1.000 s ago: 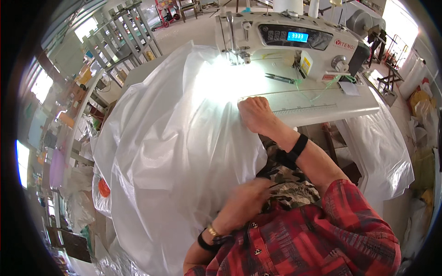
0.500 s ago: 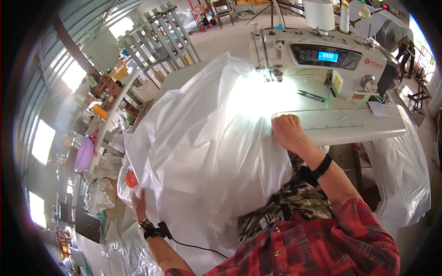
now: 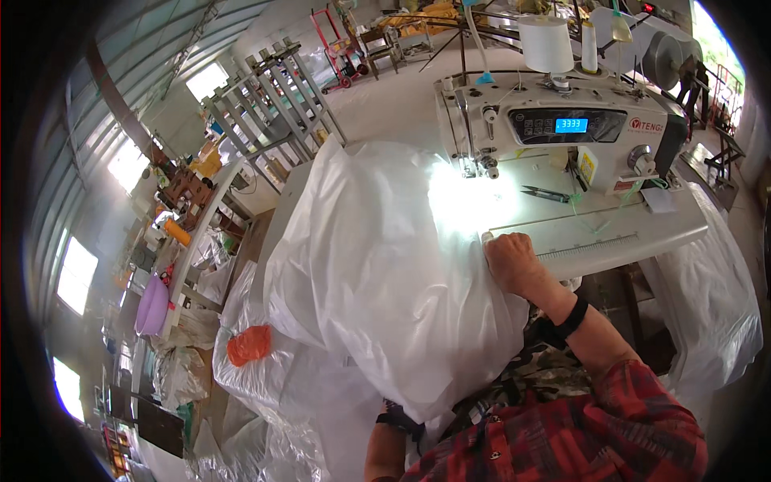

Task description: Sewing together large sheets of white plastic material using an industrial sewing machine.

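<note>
Pressing white plastic sheet flat on tabletop, right hand fingers curled; left hand hidden beneath, grip unknowable. Risk: heavy overhang dragging sheet crooked beneath sewing machine needle.

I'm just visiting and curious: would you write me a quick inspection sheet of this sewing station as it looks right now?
Surface: white sewing table, brightly lit near the needle.
Job's things: large white plastic sheet draped over the table edge and down toward the lap; white sewing machine behind it.
Clutter: dark snips on the table; white thread cone on top of the machine.
Hands: right hand lies flat on the sheet at the table edge; left hand hidden under the sheet, only its wrist with a dark band shows.
Cables: nothing seen clearly.
Surroundings: metal racks, purple basin, orange bag, more white sheeting at the right.
</note>
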The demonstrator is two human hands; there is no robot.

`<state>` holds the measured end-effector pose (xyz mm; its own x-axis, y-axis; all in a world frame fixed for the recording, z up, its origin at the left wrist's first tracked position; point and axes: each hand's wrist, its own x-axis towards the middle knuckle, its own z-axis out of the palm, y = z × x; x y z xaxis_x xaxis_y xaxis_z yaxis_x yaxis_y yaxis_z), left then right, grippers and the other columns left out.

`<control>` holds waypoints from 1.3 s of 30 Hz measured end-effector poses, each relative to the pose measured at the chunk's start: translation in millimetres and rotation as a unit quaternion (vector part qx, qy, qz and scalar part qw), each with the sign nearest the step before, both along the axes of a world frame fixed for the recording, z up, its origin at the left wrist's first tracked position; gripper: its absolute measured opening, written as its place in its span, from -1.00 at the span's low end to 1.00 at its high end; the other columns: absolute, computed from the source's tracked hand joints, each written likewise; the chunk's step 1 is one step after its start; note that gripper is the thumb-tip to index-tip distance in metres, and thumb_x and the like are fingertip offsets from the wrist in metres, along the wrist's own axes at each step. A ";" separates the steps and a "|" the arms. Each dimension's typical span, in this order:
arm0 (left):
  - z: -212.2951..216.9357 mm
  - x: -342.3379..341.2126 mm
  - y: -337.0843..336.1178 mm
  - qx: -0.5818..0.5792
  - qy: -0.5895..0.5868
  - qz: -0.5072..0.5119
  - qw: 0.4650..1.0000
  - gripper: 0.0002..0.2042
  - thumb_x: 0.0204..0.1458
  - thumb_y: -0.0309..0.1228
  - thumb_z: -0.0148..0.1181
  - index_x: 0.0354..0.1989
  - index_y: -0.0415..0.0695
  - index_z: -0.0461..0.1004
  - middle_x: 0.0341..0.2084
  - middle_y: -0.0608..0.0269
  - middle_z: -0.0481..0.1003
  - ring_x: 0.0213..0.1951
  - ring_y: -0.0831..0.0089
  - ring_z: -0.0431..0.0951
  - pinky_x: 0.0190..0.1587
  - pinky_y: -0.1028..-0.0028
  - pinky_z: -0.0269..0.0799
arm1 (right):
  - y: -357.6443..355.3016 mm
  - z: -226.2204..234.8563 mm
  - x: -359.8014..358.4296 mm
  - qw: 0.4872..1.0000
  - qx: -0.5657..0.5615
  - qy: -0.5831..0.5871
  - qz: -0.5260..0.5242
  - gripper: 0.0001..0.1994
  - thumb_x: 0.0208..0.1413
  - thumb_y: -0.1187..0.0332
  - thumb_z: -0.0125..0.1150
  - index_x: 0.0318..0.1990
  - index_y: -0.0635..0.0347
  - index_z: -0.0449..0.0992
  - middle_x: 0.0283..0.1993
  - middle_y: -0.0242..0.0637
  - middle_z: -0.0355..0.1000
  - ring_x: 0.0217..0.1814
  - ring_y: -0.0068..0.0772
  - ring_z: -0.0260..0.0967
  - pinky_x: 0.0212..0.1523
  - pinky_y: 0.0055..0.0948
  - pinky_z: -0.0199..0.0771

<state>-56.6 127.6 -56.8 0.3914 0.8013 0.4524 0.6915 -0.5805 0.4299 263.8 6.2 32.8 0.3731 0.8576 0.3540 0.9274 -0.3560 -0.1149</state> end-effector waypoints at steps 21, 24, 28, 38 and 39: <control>125.1 -22.0 107.7 0.135 0.008 0.019 0.991 -0.34 0.08 -0.09 0.15 0.23 -0.33 0.22 0.17 -0.16 0.29 0.22 -0.03 0.26 0.28 0.21 0.12 | -9.2 -8.4 0.3 0.984 0.169 -0.022 0.058 -0.91 -0.19 0.48 0.10 -0.50 0.30 0.48 -0.51 -0.08 0.46 -0.43 -0.06 0.50 -0.39 -0.24 0.46; 155.9 -33.2 166.8 0.144 0.037 0.037 0.988 -0.35 0.08 -0.10 0.15 0.23 -0.33 0.22 0.17 -0.15 0.29 0.22 -0.03 0.26 0.28 0.20 0.13 | -3.0 -20.5 0.4 0.946 0.304 -0.014 0.110 -0.92 -0.17 0.47 0.08 -0.51 0.27 0.47 -0.54 -0.12 0.45 -0.47 -0.11 0.48 -0.43 -0.27 0.42; 200.5 -53.1 238.1 0.130 0.101 0.070 0.984 -0.36 0.08 -0.12 0.15 0.23 -0.32 0.22 0.17 -0.15 0.30 0.21 -0.03 0.27 0.28 0.20 0.13 | 6.6 -24.4 -5.9 0.978 0.209 -0.012 -0.022 -0.95 -0.18 0.48 0.10 -0.54 0.23 0.47 -0.53 -0.17 0.45 -0.49 -0.19 0.47 -0.45 -0.30 0.40; 176.9 -23.4 91.4 0.274 -0.196 0.067 0.939 -0.58 0.17 -0.33 0.06 0.12 -0.37 0.33 0.11 -0.15 0.35 0.13 0.01 0.38 0.16 0.20 0.29 | 10.5 -18.6 -8.9 0.989 0.139 -0.034 -0.022 -0.93 -0.21 0.44 0.15 -0.64 0.13 0.46 -0.59 -0.24 0.41 -0.50 -0.25 0.47 -0.49 -0.34 0.37; 161.0 -5.5 46.9 0.262 -0.201 -0.008 0.944 -0.62 0.19 -0.35 0.03 0.10 -0.36 0.36 0.08 -0.11 0.38 0.10 0.04 0.41 0.13 0.22 0.32 | 11.6 -19.5 -9.8 0.991 0.130 -0.022 -0.013 -0.93 -0.21 0.44 0.15 -0.64 0.13 0.46 -0.59 -0.24 0.41 -0.50 -0.25 0.47 -0.49 -0.34 0.37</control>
